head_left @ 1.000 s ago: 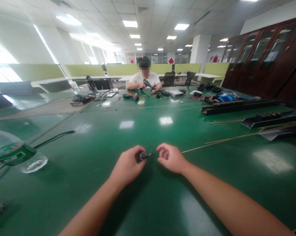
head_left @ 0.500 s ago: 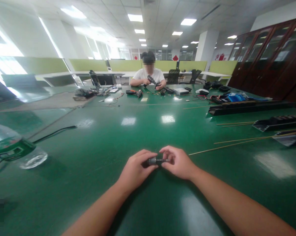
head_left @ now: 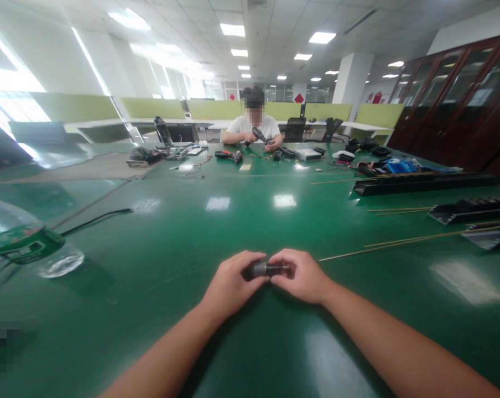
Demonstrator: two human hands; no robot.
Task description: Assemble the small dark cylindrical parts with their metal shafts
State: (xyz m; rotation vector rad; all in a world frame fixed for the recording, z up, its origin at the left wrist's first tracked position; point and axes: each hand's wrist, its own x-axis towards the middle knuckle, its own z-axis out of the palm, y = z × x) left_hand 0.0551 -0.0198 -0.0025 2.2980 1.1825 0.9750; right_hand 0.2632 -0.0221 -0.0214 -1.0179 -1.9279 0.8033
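Low in the middle of the head view, a dark grey cylindrical part [head_left: 260,269] with a narrower black section and a thin metallic tip lies sideways between my hands. My left hand [head_left: 233,278] is closed round its thicker end, thumb below and fingers above. The fingers of my right hand [head_left: 302,275] curl round the narrow end, covering some of it. Both hands are just above or resting on the green table [head_left: 250,331]; I cannot tell which. The part's exact kind is not clear.
A lying plastic bottle [head_left: 30,243] and a black cable [head_left: 96,220] are on the left. Thin brass-coloured rods [head_left: 383,244] and black metal channels [head_left: 420,184] lie right. Across the table a person [head_left: 252,127] holds a power drill [head_left: 259,134], with scattered tools and parts around.
My right hand has moved slightly left, closer to my left hand, and its fingers now cover more of the narrow section. The view has shifted a little.
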